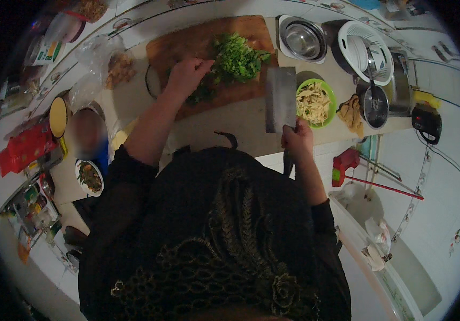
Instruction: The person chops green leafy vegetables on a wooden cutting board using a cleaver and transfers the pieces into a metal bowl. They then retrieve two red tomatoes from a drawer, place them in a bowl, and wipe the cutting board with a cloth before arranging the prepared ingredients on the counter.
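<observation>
My right hand (pixel 298 138) grips the dark handle of a broad cleaver (pixel 280 100). The blade stands up between the board's right edge and a lime-green bowl (pixel 332 96) of pale shredded food (pixel 313 102). My left hand (pixel 190 74) is over the wooden chopping board (pixel 250 26), its fingers bent beside a heap of chopped green leaves (pixel 237 58). Whether those fingers hold anything is hidden. Darker greens (pixel 202 94) lie below the hand, partly covered by it.
Stacked metal basins (pixel 303 39) stand behind the bowl, and a white colander (pixel 344 38) is farther right. A crumpled brown cloth-like item (pixel 351 114) lies beside a small dark pan (pixel 375 106). Clear plastic bags (pixel 89 86) and an oval dish of food (pixel 89 178) are on the left.
</observation>
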`<state>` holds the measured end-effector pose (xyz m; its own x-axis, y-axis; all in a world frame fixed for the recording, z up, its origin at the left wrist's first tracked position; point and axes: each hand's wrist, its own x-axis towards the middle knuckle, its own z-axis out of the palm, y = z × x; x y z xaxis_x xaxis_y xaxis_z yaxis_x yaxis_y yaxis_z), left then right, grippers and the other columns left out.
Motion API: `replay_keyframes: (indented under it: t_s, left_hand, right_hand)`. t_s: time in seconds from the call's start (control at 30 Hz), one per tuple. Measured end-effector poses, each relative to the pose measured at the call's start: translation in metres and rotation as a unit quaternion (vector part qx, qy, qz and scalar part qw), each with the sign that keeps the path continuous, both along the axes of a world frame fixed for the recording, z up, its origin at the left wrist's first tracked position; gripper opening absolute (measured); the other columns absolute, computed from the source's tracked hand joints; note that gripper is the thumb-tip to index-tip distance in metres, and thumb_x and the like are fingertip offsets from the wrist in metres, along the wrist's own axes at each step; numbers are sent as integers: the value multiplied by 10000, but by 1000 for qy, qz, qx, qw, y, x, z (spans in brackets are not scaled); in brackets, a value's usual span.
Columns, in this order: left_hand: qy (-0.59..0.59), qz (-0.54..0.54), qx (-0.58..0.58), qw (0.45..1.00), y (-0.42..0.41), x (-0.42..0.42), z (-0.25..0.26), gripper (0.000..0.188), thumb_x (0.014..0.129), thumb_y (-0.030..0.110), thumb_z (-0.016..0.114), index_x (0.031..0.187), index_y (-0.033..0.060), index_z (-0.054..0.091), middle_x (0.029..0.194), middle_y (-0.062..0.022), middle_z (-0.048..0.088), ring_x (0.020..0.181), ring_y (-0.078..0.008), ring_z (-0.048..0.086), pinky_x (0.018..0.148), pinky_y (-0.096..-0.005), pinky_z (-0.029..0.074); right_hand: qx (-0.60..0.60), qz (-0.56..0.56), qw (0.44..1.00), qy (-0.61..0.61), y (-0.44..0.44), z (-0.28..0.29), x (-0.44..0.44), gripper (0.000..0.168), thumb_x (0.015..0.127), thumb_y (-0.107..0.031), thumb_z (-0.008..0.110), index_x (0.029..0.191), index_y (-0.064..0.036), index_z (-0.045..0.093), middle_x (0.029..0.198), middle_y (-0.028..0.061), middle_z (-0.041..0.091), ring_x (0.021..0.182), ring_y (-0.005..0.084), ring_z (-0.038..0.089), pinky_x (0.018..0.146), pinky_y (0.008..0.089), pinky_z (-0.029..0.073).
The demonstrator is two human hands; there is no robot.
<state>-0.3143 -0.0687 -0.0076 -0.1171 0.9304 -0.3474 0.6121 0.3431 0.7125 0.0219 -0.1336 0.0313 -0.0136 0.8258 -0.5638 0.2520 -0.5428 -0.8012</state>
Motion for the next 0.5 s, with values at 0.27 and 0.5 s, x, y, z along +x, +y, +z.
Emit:
replay_keyframes:
  t_s: [0.27,0.5]
  left_hand:
    - [253,-143,287,913,-16,24,-33,296,807,157,585,1063,28,657,1333,-205,469,1259,-413,380,1072,-414,326]
    - [113,-144,190,964,1,38,-4,254,841,141,592,1075,49,631,1130,-166,605,1030,-319,582,887,-399,458]
  right_hand:
    - [-33,11,999,-8,-19,-21,-3,263,798,-39,566,1054,4,517,627,52,540,475,138,509,437,293,430]
    - [-10,-7,1000,2,-35,-18,5,200,816,-45,554,1013,-12,557,621,34,535,483,118,514,441,273,432]
